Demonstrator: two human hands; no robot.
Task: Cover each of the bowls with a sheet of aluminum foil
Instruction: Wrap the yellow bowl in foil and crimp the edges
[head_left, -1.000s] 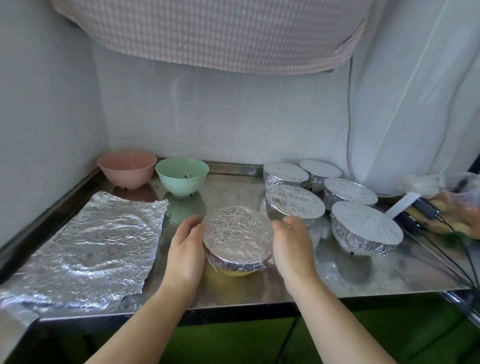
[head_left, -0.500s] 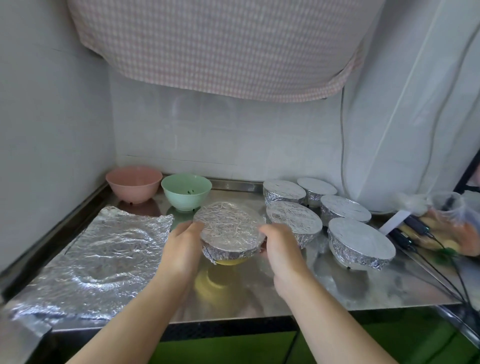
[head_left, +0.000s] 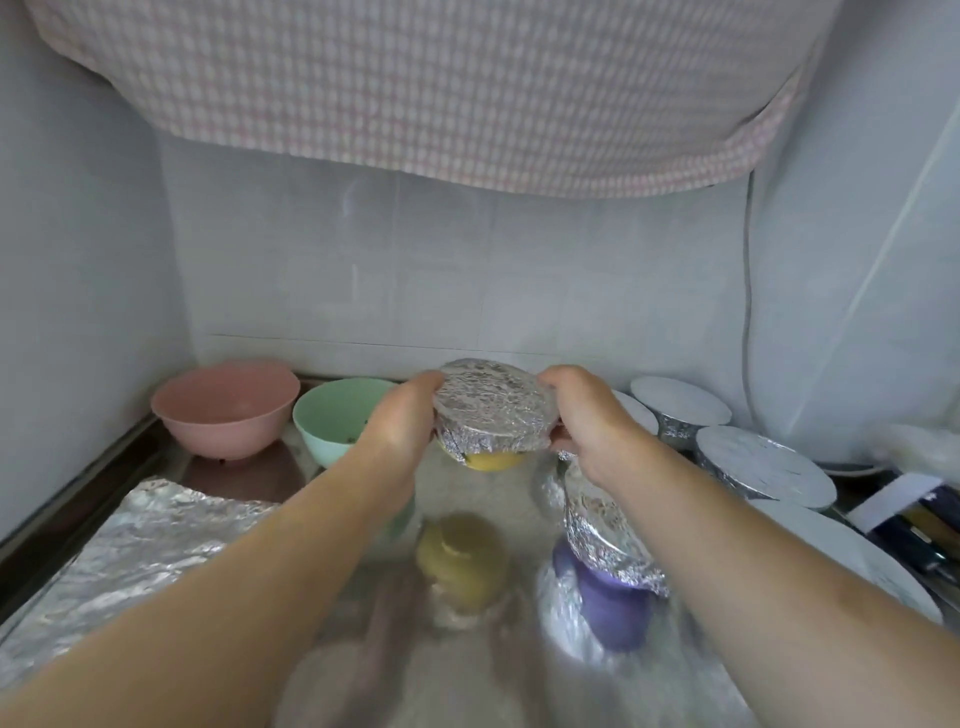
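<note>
A yellow bowl wrapped in foil (head_left: 491, 410) is held up in the air over the steel counter (head_left: 363, 649). My left hand (head_left: 402, 421) grips its left side and my right hand (head_left: 587, 410) grips its right side. An uncovered pink bowl (head_left: 226, 408) and an uncovered green bowl (head_left: 332, 421) stand at the back left. A loose foil sheet (head_left: 135, 551) lies flat on the left. A foil-covered purple bowl (head_left: 605, 566) stands under my right forearm. Several more foil-covered bowls (head_left: 763, 465) sit at the right.
Tiled walls close the left and back. A checked cloth (head_left: 415, 78) hangs overhead. A cable (head_left: 748, 312) runs down the right wall. Dark gadgets and a white card (head_left: 904, 509) lie at the right edge.
Both hands have lifted the foil-covered yellow bowl off the counter and carried it up and toward the back. The camera has tilted down and moved closer.
</note>
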